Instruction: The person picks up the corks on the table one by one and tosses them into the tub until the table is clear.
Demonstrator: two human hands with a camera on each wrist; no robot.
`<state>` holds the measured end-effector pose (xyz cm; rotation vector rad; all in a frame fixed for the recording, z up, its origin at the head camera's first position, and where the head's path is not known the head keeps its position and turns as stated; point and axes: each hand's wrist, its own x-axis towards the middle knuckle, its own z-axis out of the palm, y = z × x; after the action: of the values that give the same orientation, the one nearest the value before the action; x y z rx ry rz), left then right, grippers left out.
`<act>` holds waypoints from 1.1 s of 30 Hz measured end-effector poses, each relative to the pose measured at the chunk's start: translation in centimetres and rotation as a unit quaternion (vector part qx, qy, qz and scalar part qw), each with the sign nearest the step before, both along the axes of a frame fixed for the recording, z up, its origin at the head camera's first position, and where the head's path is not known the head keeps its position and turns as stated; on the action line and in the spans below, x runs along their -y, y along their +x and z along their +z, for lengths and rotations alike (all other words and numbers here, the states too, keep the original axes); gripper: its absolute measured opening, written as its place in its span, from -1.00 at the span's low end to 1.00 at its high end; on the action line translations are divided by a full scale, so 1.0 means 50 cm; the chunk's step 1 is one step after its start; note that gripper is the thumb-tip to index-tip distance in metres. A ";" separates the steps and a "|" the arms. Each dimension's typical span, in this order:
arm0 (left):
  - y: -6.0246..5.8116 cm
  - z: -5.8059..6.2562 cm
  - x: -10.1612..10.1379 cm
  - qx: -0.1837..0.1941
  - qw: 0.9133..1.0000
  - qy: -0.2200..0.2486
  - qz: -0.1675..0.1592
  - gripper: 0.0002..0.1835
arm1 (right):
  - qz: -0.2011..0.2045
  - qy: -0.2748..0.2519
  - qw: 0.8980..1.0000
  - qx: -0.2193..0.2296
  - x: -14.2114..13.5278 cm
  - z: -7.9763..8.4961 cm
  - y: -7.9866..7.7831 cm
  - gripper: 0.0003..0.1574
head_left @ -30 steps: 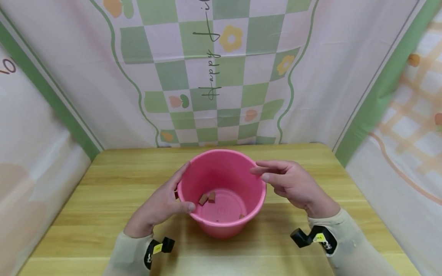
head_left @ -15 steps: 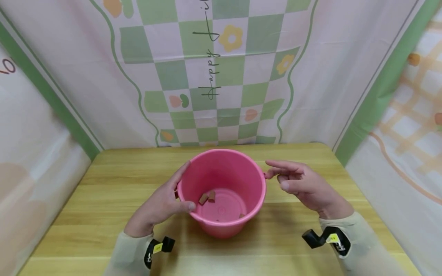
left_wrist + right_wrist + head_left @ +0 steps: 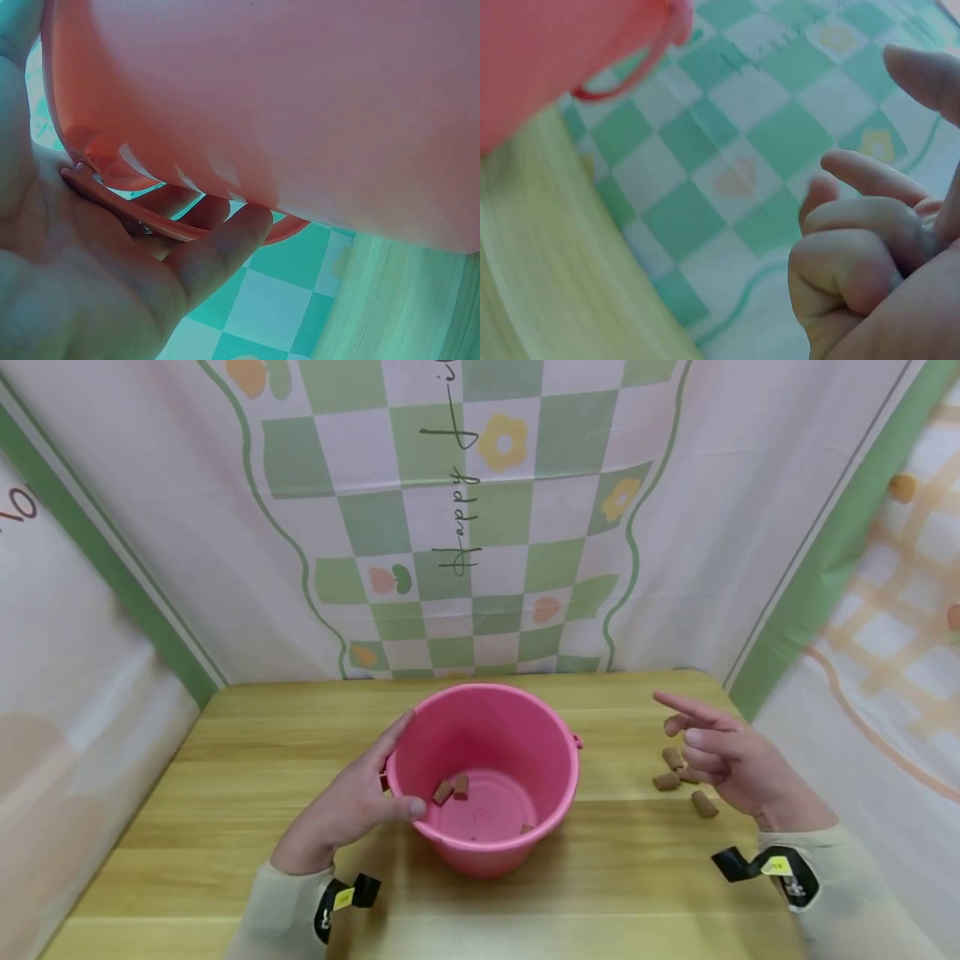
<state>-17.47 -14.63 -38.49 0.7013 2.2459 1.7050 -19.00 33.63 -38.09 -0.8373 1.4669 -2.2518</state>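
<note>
Left grip (image 3: 358, 806) has the pink bucket (image 3: 487, 727), just brace it. Right grip (image 3: 738, 764) looks empty; pinch those brown pieces (image 3: 666, 782) mid-right.

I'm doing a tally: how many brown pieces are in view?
7 pieces: three in the pink bucket (two left, one right), four on the table beside the right hand; more may hide.

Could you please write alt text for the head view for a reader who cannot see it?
A left hand grips a pink bucket with small brown pieces inside, at a wooden table; a right hand is near loose brown pieces to the right.
</note>
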 end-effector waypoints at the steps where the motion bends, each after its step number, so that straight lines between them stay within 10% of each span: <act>1: 0.000 0.001 0.000 0.000 1.000 0.001 0.000 0.15 | -0.015 0.001 1.000 0.004 -0.011 -0.005 -0.001 -0.28; 19: 0.001 0.000 -0.002 0.007 1.000 0.007 -0.002 0.17 | -0.183 0.155 0.968 0.081 -0.151 -0.105 -0.003 -0.39; 33: -0.001 0.000 -0.001 0.017 1.000 0.011 0.002 0.16 | -0.193 0.239 0.944 0.121 -0.182 -0.155 0.003 -0.44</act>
<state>-17.50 -14.60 -38.49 0.6676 2.2114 1.7321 -18.83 42.71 -45.83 -0.1254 2.0617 -1.9992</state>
